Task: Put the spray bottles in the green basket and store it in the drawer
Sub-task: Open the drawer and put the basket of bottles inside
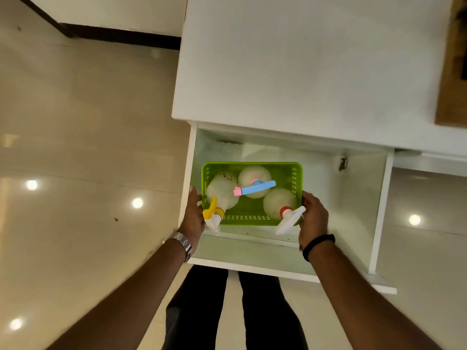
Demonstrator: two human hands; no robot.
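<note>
The basket (285, 170) is lime green with perforated walls. Three pale, translucent bottles have different heads: yellow-and-white (212, 215), blue with pink tip (255, 188), white with red collar (290, 219). The drawer (353, 198) is white; the floor (88, 147) appears glossy beige.

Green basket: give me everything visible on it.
The green basket is a bright lime, rectangular, plastic-looking bin with rounded corners and slotted perforations along its walls. It sits level over the left part of the open white drawer; whether it rests on the drawer floor cannot be told. The left hand grips its left end, the right hand its right end. Inside are three pale spray bottles: one with a yellow trigger, one blue and pink, one white with a red collar. Two nozzles overhang the near rim.
</note>
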